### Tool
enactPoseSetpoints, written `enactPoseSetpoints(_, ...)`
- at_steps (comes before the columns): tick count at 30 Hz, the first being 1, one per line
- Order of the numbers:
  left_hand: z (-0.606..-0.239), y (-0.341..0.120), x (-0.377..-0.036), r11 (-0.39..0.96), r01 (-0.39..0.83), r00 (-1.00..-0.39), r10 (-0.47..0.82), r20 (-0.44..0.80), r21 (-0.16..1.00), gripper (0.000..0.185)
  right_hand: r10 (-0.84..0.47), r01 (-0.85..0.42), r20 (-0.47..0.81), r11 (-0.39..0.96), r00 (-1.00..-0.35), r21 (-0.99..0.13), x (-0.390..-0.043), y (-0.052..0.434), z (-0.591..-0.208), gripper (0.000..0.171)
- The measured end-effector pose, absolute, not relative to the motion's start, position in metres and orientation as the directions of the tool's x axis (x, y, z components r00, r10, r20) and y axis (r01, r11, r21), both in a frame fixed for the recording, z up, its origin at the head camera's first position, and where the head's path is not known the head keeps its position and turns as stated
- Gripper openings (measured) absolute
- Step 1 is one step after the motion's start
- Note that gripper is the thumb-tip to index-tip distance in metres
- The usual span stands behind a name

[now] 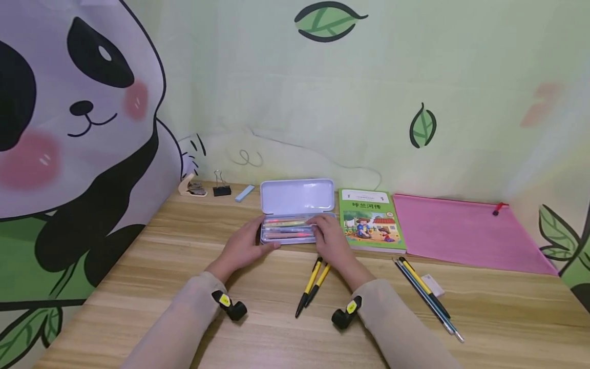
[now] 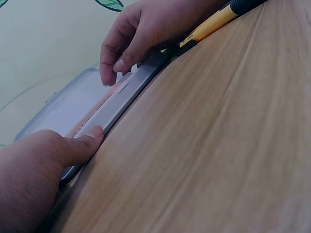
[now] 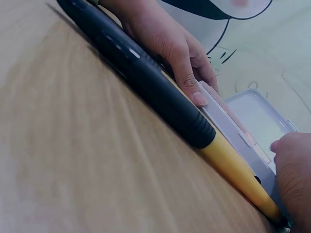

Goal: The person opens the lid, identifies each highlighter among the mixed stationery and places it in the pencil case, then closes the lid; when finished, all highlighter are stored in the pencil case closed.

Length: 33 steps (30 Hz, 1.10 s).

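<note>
The open pencil case (image 1: 295,220) contains coloured pens (image 1: 287,229); the left hand (image 1: 241,247) grasps its left end, and the right hand (image 1: 333,243) reaches in, fingers relaxed.

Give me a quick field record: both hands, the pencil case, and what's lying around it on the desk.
left hand: holds the case's left end, thumb on its front edge
right hand: fingers rest on the pens in the tray
pencil case: lid open, coloured pens inside
two yellow-black pens: on the desk, near the right wrist
book: right of the case
pink pouch: right of the book
binder clip: back left
</note>
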<state>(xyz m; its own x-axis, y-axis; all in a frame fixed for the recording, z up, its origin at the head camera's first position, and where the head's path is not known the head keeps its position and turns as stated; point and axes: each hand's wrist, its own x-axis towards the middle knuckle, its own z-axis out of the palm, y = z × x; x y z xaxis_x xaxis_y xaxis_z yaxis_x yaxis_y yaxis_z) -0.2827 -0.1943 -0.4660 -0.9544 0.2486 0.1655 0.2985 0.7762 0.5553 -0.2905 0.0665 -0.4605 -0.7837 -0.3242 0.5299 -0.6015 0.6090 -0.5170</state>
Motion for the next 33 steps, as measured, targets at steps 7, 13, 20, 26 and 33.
enactPoseSetpoints(7,-0.466,-0.194,-0.283,0.772,0.3,-0.954,0.243,0.176,0.561,0.091,-0.289,-0.607,0.565,0.595,-0.773,-0.526,-0.292,0.068,-0.462,0.017)
enactPoseSetpoints(13,-0.466,-0.194,-0.282,0.77,0.295,-0.956,0.241,0.169,0.565,0.09,-0.273,-0.583,0.544,0.598,-0.793,-0.55,-0.293,0.072,-0.459,0.017)
enactPoseSetpoints(20,-0.469,-0.195,-0.29,0.73,0.328,-0.945,0.254,0.208,0.599,0.097,-0.146,-0.544,0.595,0.615,-0.79,-0.571,-0.304,0.091,-0.456,0.02)
enactPoseSetpoints(26,-0.471,-0.197,-0.303,0.663,0.279,-0.959,0.224,0.171,0.695,0.131,0.027,-0.359,0.461,0.587,-0.887,-0.726,-0.313,0.108,-0.453,0.039)
enactPoseSetpoints(33,-0.465,-0.202,-0.314,0.515,0.272,-0.951,0.271,0.147,0.813,0.153,-0.024,-0.206,0.218,0.444,-0.976,-0.872,-0.314,0.108,-0.448,0.059)
